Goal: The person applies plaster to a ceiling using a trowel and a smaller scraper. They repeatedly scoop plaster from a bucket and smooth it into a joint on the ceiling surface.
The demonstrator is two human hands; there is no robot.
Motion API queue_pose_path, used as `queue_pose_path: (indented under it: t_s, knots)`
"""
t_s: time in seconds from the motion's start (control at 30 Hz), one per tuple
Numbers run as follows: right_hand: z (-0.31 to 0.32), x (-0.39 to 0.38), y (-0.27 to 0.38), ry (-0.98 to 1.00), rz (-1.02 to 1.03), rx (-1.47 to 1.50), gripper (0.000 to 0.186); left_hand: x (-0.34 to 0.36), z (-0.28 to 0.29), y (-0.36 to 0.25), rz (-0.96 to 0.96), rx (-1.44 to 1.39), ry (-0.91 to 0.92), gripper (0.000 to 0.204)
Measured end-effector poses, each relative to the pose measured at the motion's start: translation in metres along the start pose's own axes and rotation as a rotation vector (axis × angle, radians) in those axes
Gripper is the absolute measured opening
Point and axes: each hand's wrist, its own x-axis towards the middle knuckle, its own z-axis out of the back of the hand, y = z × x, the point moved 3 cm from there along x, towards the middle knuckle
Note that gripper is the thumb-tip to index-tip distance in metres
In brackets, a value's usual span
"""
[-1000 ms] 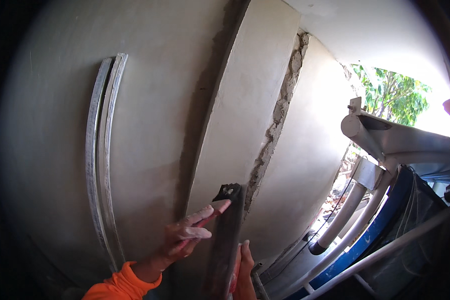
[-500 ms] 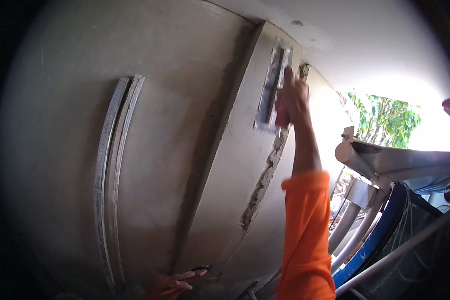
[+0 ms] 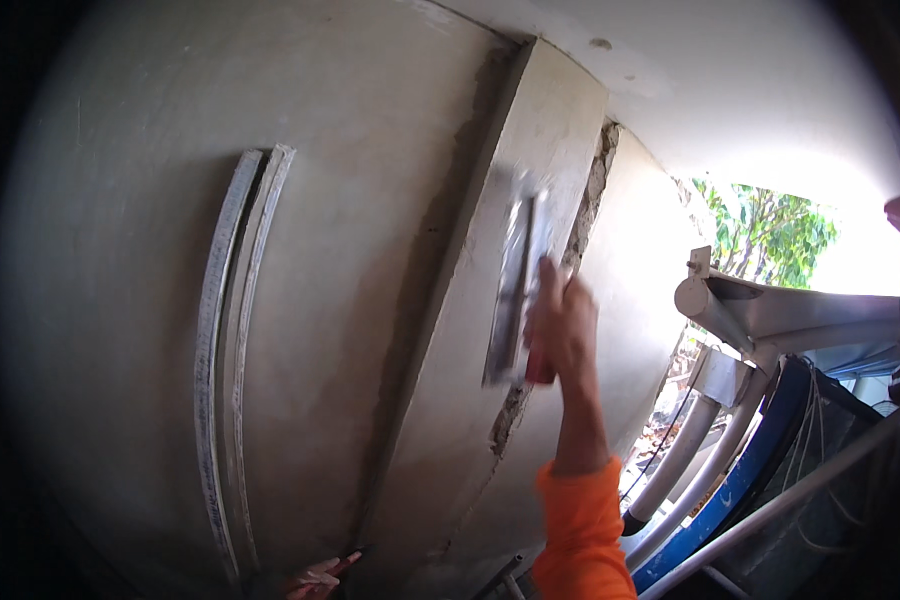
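My right hand (image 3: 568, 325) is closed around the red handle (image 3: 540, 368) of a plastering trowel (image 3: 510, 300). The trowel's long metal blade is blurred by motion and lies along the face of a plastered pilaster (image 3: 560, 100), its length running up and down. At the lower edge, my left hand (image 3: 315, 580) shows only in part, with one finger stretched toward the foot of the pilaster's left edge. Nothing shows clearly in it, and its palm is hidden. A rough, broken strip of mortar (image 3: 592, 190) runs down the pilaster's right side.
Two long, pale straightedges (image 3: 215, 330) stand against the grey wall (image 3: 350, 200) at left. A white ceiling (image 3: 710, 110) meets the pilaster's top. To the right are metal tubes (image 3: 790, 310), a blue curved frame (image 3: 715, 520) and cords. Green leaves (image 3: 780, 235) show outside.
My right hand has brought the trowel down and slightly left along the pilaster from near its top. My left hand has shifted down and left, showing less of itself.
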Motion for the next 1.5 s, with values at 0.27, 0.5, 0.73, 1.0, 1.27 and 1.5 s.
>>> queue_pose_path:
  t_s: [0.27, 0.5, 0.73, 1.0, 1.27, 1.5]
  knots:
    - [0.025, 0.18, 0.088, -0.136, 0.168, 0.019, 0.063, -0.004, -0.001, 0.009, 0.076, -0.005, -0.021, 0.014]
    - [-0.005, 0.008, -0.022, 0.071, 0.019, -0.124, 0.059, -0.01, -0.003, 0.013, 0.101, -0.027, -0.022, 0.018]
    - [0.016, -0.094, -0.031, 0.12, -0.161, -0.123, 0.054, -0.019, 0.006, 0.015, 0.069, 0.046, 0.028, 0.021]
    - [0.036, 0.14, 0.096, -0.065, 0.194, -0.039, 0.058, -0.016, -0.001, 0.003, 0.127, -0.335, -0.039, 0.032]
    - [-0.026, 0.006, -0.029, 0.113, 0.018, -0.217, 0.056, -0.017, 0.001, 0.012, 0.2, -0.378, -0.16, 0.031]
    - [-0.034, -0.207, -0.085, 0.222, -0.241, -0.091, 0.041, -0.023, 0.009, 0.032, 0.231, -0.206, -0.171, 0.029]
